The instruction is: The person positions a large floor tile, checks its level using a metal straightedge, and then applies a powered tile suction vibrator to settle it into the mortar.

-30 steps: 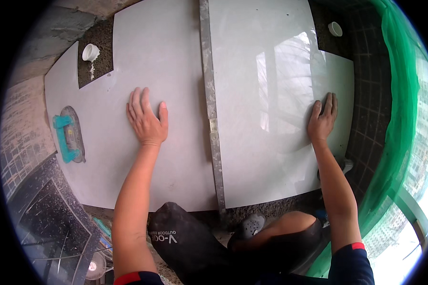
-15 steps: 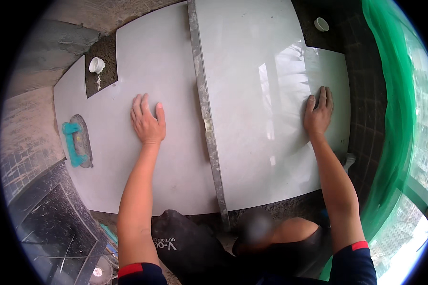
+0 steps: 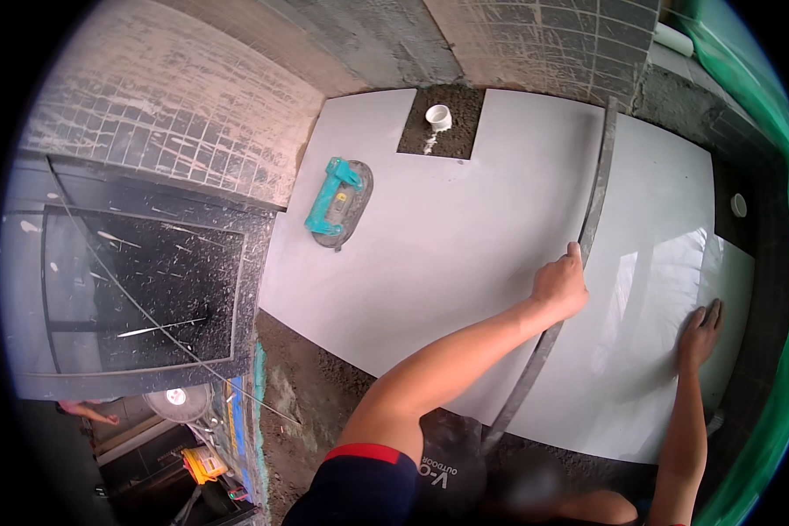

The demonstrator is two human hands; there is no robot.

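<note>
A long grey spirit level (image 3: 599, 180), smeared with mortar, lies across the large white floor tiles from the far edge down toward my knees. My left hand (image 3: 561, 285) is closed round its middle, thumb along the top. Over to the right, my right hand (image 3: 700, 335) rests flat with fingers stretched on the glossy right tile (image 3: 627, 351). On the left tile (image 3: 465, 263) sits an oval dark-padded tile tool (image 3: 337, 203) with a teal handle. Beyond it, a notch cut in the tile surrounds a white pipe end (image 3: 438, 117) set in mortar.
A second white pipe end (image 3: 739, 205) stands in a dark gap at the right. Tiled walls (image 3: 184, 96) border the far side. At left is a splattered dark panel (image 3: 140, 289), with a yellow item (image 3: 203, 465) below it. Green netting (image 3: 785, 368) hangs at right. Another person's hand (image 3: 105, 419) shows at lower left.
My left hand has left the left tile and taken hold of the spirit level. My right hand stays on the right tile. The view has turned toward the left.
</note>
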